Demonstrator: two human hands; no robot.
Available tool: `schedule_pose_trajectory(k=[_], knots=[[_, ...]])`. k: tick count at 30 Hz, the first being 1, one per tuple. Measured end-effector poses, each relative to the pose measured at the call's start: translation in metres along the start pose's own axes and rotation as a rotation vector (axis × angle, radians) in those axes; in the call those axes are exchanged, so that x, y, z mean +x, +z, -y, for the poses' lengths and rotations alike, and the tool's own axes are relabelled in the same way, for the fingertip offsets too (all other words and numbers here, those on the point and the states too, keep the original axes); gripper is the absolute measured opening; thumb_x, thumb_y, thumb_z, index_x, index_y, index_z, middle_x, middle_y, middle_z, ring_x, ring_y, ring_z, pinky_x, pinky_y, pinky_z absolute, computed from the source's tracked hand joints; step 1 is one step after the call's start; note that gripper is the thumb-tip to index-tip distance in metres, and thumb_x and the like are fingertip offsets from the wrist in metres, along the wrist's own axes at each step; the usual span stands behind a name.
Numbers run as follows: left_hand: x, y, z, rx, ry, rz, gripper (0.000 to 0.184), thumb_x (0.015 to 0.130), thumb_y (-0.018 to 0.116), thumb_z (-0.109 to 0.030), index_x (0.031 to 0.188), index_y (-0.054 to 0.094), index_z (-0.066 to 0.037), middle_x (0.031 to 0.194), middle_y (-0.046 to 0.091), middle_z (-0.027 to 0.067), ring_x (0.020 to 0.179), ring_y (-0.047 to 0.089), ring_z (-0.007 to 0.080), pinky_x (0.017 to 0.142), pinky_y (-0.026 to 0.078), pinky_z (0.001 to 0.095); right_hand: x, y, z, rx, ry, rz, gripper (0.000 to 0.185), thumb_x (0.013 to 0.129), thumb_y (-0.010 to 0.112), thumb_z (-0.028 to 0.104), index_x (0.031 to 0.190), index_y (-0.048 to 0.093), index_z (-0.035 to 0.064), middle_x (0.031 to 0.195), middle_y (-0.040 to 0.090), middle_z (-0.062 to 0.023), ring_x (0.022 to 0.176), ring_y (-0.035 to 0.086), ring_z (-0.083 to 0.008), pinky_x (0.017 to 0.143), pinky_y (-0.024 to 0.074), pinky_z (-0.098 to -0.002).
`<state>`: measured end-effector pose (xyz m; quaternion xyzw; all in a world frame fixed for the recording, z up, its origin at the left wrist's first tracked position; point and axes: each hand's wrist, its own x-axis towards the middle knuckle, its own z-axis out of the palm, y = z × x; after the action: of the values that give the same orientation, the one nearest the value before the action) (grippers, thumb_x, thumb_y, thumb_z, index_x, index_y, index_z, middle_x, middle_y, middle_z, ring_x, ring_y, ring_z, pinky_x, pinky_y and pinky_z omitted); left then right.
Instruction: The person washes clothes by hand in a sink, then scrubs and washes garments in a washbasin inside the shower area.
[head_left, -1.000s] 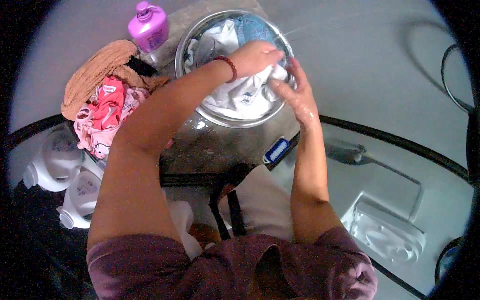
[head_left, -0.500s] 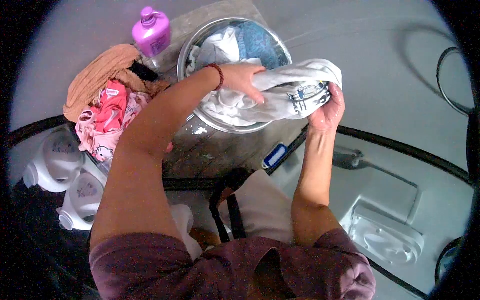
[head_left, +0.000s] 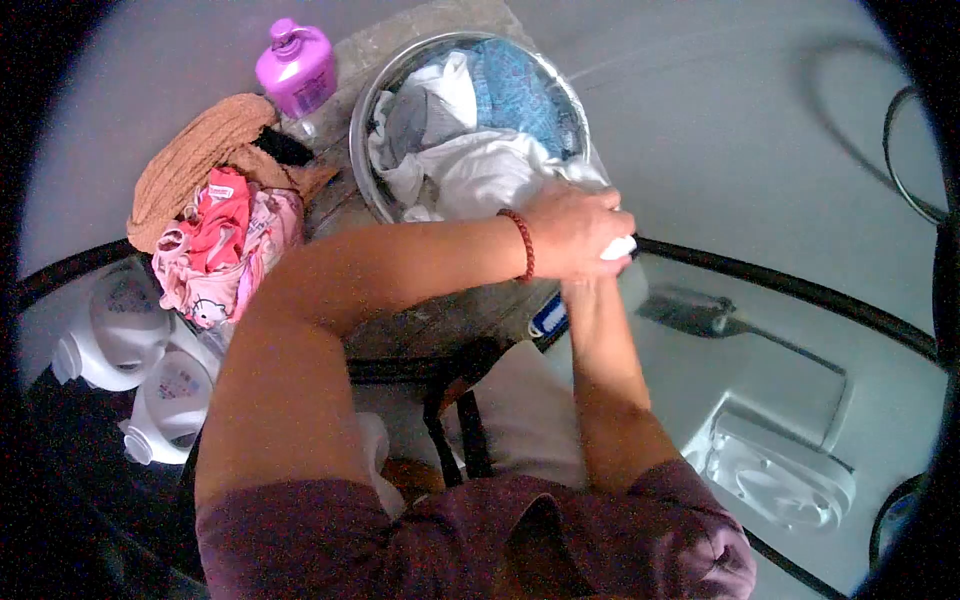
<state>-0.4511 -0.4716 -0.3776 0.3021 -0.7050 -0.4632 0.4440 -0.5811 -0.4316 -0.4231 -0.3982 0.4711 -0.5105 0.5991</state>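
My left hand [head_left: 572, 232], with a braided red bracelet at its wrist, is closed around a bunched white garment [head_left: 490, 172] at the near right rim of a metal basin [head_left: 362, 150]. A white bit of cloth pokes out past its fingers. My right hand [head_left: 593, 282] comes up from below and meets the left at the same bunch; its fingers are largely hidden behind the left hand. The rest of the garment trails back into the basin. Also in the basin lie a blue knitted piece [head_left: 520, 98] and other white and grey cloth [head_left: 425, 110].
Left of the basin are a purple bottle [head_left: 297, 72], a tan knitted garment [head_left: 195, 160] and pink clothes [head_left: 225, 245]. Two white jugs [head_left: 165, 400] stand at lower left. A blue-and-white brush [head_left: 549, 315] lies by my right forearm. A white soap dish [head_left: 775, 480] is at lower right.
My left hand has moved right and down to join the right. My right hand has come inward, toward the basin. The garment, spread between them with its print showing, is now bunched.
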Motion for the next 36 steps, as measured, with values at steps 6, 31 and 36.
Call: schedule_pose_trajectory(k=[6, 31, 36], knots=[[0.006, -0.034, 0.053, 0.471, -0.251, -0.318, 0.03, 0.081, 0.048, -0.033, 0.082, 0.057, -0.004, 0.081, 0.058, 0.0196, 0.08, 0.055, 0.0365, 0.071, 0.045, 0.0437, 0.013, 0.069, 0.042, 0.519, 0.621, -0.151, 0.026, 0.086, 0.044, 0.02, 0.103, 0.055, 0.0022, 0.098, 0.061, -0.0139, 0.086, 0.06, -0.0271, 0.08, 0.0476, -0.04], [-0.016, -0.089, 0.039, -0.152, -0.199, 0.478, 0.073, 0.064, 0.072, -0.035, 0.12, 0.041, 0.001, 0.108, 0.054, 0.0126, 0.101, 0.05, 0.02, 0.091, 0.037, 0.0306, 0.015, 0.028, 0.105, 0.426, 0.042, -0.048, 0.041, 0.065, 0.053, -0.003, 0.106, 0.049, -0.0082, 0.104, 0.055, -0.0207, 0.098, 0.054, -0.0329, 0.088, 0.0452, -0.044], [-0.016, -0.106, 0.032, -0.309, -0.395, 0.167, 0.057, 0.068, 0.068, -0.025, 0.115, 0.047, 0.0, 0.101, 0.058, 0.0068, 0.096, 0.051, 0.0144, 0.085, 0.04, 0.0265, 0.028, 0.01, 0.093, 0.456, 0.155, -0.089, 0.039, 0.073, 0.052, -0.001, 0.11, 0.046, -0.0086, 0.11, 0.052, -0.0223, 0.101, 0.052, -0.0338, 0.089, 0.0444, -0.0459]])
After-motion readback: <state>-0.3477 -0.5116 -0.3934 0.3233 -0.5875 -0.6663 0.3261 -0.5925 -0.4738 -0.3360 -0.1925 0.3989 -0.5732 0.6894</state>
